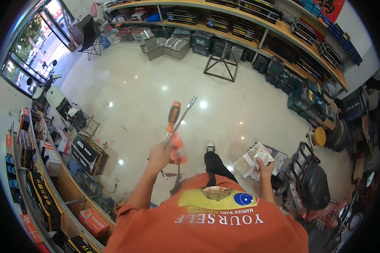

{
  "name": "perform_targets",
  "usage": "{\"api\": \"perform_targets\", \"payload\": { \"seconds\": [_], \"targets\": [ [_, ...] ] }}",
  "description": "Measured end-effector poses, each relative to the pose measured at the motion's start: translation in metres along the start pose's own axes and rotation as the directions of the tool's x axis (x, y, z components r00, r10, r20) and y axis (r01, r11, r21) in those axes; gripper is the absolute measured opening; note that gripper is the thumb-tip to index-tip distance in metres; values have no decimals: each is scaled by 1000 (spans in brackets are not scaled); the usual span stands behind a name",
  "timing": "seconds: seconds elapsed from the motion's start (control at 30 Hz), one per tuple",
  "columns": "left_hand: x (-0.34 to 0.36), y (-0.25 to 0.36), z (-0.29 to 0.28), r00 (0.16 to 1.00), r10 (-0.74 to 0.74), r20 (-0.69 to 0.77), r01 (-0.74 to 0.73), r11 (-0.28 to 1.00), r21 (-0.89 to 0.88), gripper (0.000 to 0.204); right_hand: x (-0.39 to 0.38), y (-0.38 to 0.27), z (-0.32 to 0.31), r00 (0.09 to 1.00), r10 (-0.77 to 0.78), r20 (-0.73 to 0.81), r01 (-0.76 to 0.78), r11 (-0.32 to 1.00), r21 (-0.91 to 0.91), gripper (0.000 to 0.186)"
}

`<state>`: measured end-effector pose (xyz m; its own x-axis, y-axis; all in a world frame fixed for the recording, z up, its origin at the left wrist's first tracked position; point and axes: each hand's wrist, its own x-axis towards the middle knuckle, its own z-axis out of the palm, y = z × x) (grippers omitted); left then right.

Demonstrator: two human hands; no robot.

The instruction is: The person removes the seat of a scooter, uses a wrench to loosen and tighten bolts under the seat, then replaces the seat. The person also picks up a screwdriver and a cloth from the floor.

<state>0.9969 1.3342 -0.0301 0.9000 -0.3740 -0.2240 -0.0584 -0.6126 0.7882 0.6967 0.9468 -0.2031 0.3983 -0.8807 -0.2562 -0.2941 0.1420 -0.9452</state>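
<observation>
My left hand is closed around a bundle of tools ahead of my body. A screwdriver with an orange and black handle sticks up from it. Beside that, a long metal rod with a socket-like end slants up to the right. A translucent orange-red piece, its kind unclear, hangs against the fingers with a dark strap or cable below. Off to the right, my right hand grips a flat whitish-beige box, with crumpled white wrapping at its corner.
Shelves with boxed batteries run along the back wall. A metal stand is on the tiled floor. At left are a long shelf unit, a black carton and a scooter. A black scooter seat lies right.
</observation>
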Motion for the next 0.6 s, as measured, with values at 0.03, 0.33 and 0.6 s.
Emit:
{"api": "perform_targets", "payload": {
  "seconds": [0.03,0.33,0.6],
  "targets": [
    [19,2,-5,1000,-20,3,20,1000,0,41,26,6,12,997,-78,-6,77,994,-77,61],
    [199,-7,-57,964,-239,-120,222,965,-142,47,169,-137,254,860,-243,448,355,916,-185,70],
    [376,51,-109,948,-91,-305,109,993,43,46,270,-298,470,519,-263,814,570,816,-100,83]
  ]
}}
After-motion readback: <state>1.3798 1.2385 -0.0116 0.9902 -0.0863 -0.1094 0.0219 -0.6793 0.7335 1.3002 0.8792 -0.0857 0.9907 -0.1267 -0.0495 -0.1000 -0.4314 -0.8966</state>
